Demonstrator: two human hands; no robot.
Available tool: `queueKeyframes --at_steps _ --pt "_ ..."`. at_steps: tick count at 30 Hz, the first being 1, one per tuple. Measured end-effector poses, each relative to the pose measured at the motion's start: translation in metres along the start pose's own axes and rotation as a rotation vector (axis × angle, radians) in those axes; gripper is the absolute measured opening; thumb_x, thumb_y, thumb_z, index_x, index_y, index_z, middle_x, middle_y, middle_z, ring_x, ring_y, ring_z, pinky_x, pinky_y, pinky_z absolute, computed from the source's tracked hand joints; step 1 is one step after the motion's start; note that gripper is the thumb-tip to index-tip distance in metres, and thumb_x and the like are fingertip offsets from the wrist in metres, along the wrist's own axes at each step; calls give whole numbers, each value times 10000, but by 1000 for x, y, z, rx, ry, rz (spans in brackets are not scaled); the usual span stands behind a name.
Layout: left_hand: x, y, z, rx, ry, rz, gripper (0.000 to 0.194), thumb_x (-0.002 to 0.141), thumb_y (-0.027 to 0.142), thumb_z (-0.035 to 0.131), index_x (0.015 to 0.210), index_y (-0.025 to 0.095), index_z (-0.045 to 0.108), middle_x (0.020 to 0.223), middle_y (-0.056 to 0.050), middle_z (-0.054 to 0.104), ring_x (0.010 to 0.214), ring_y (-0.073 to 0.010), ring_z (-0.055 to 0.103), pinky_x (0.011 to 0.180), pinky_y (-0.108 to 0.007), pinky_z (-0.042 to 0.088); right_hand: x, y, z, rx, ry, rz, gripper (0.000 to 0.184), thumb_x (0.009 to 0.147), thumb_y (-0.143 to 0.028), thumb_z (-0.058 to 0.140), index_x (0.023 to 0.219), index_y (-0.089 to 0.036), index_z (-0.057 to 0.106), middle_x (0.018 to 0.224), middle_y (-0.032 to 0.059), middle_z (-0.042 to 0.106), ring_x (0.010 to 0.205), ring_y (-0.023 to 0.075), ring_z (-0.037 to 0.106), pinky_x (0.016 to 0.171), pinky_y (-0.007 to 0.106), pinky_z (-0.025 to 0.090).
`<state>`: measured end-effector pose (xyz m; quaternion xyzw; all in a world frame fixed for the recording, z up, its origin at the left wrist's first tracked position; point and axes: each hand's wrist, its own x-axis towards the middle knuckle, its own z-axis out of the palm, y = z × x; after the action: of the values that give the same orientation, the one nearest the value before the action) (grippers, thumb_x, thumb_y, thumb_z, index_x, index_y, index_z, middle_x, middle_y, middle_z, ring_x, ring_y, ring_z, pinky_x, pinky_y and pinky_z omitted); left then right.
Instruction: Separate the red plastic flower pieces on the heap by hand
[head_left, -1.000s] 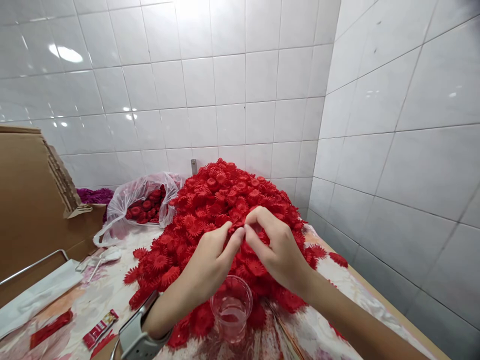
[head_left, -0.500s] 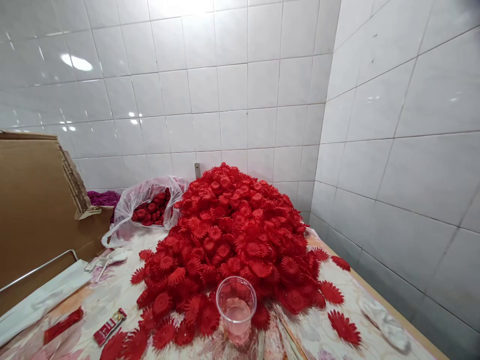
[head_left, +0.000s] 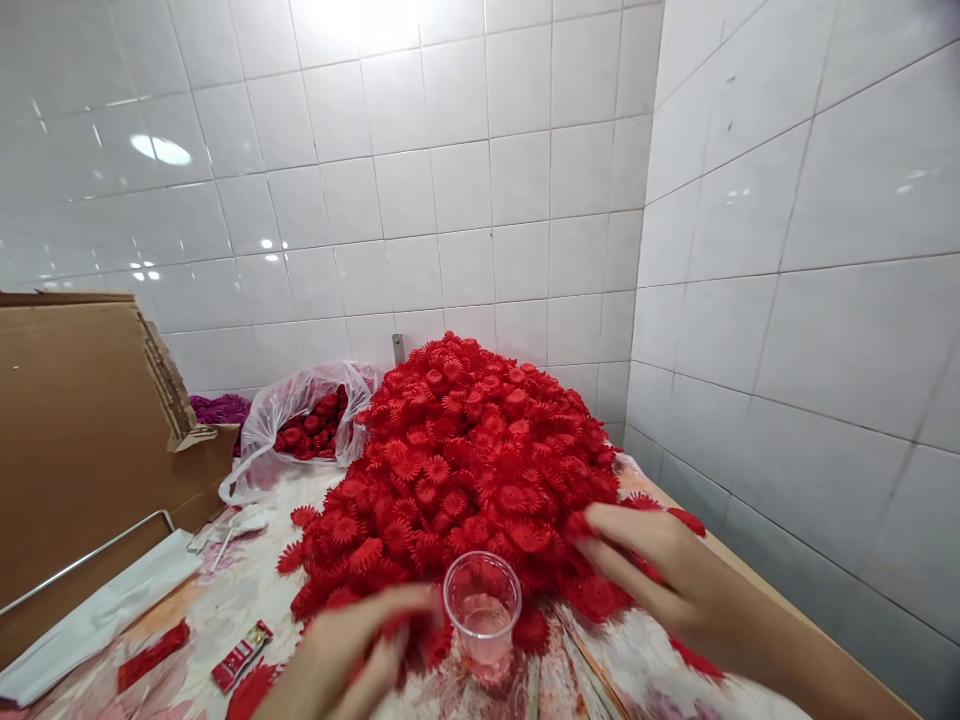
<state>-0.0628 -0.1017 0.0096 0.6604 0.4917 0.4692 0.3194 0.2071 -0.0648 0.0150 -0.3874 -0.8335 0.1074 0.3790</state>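
Note:
A tall heap of red fabric flowers (head_left: 480, 450) with pointed petals covers the middle of the table. In front of it stands a clear plastic cup (head_left: 487, 665) with some see-through liquid inside. My right hand (head_left: 649, 555) is at the heap's right front, fingers pinched on a blurred red flower (head_left: 577, 526). Left of the cup, my left hand (head_left: 352, 640) is bent over the front flowers. Motion smears its fingers, and I cannot tell whether the red between them is held or lies behind.
A clear plastic bag (head_left: 259, 450) of dark red flowers lies back left. Beside it stands a cardboard box (head_left: 75, 460). Red wrappers (head_left: 241, 655) and white paper (head_left: 97, 610) lie at the left. Thin sticks (head_left: 592, 675) lie right of the cup. Tiled walls close the back and right.
Both my hands have come into view from below, the left beside the cup and the right at the heap. The whole view has shifted slightly.

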Motion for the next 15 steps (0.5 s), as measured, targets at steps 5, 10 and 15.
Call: queueKeyframes --at_steps 5,10,15 --pt "83 16 21 -209 -44 -1 309 723 307 494 956 164 638 778 -39 621 580 -123 519 517 -219 425 72 20 31 493 -44 64 249 856 -325 363 642 -208 415 598 -25 514 531 109 438 521 236 362" --pt "120 9 45 -213 -62 4 289 677 365 603 851 145 670 569 36 518 480 -70 390 431 -175 304 92 28 58 717 -58 73 228 832 -394 410 728 -193 435 599 -35 498 496 87 385 478 218 317" --pt "113 -3 52 -160 65 112 177 607 308 682 655 138 672 626 -8 625 574 -120 508 522 -212 381 79 22 52 589 -13 105 274 822 -393 431 640 -189 417 588 -44 427 518 88 368 494 227 304"
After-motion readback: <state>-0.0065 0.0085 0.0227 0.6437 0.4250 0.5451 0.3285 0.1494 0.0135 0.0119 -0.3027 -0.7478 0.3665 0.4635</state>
